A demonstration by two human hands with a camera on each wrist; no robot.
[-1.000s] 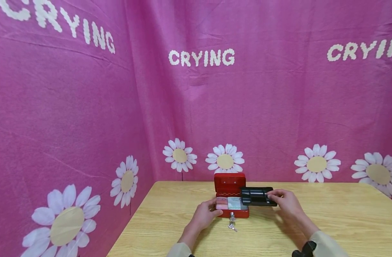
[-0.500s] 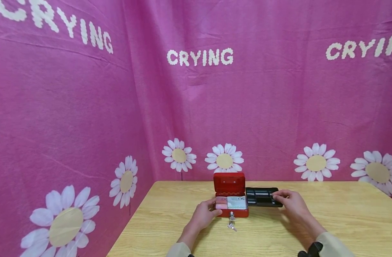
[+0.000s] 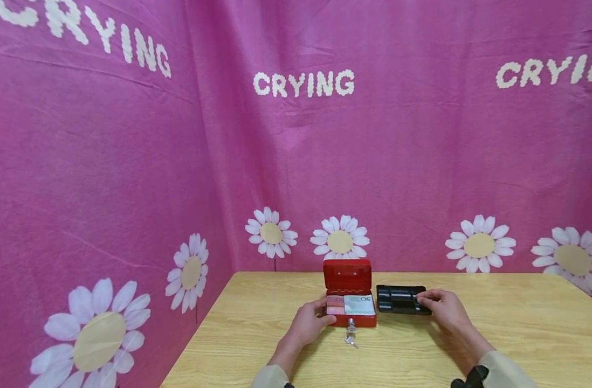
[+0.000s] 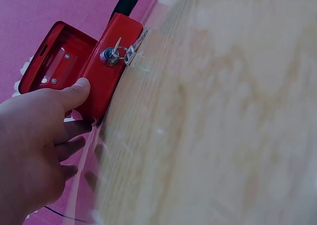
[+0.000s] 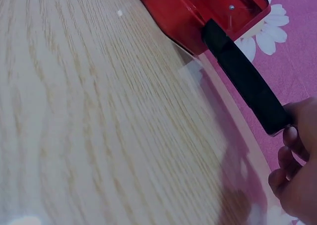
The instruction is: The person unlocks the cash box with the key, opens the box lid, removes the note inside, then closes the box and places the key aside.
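A small red cash box [image 3: 363,321] stands on the table with its lid [image 3: 346,277] raised. Inside lie a reddish stack of banknotes [image 3: 334,305] and a pale green one [image 3: 359,305] marked 50. My left hand [image 3: 308,321] grips the box's left side, thumb over the front edge, as the left wrist view also shows. Keys [image 4: 131,54] hang from the front lock [image 4: 109,56]. My right hand [image 3: 444,307] pinches the right end of a black compartment tray [image 5: 247,84]. In the head view the tray is just right of the box, above the table.
The wooden table [image 3: 257,302] reaches back to a pink curtain [image 3: 398,161] printed with daisies and lettering. Another stretch of that curtain runs along the left side of the table.
My right hand has carried the tray to the right, from overlapping the box to beside it, uncovering the green banknotes. My left hand has stayed on the box.
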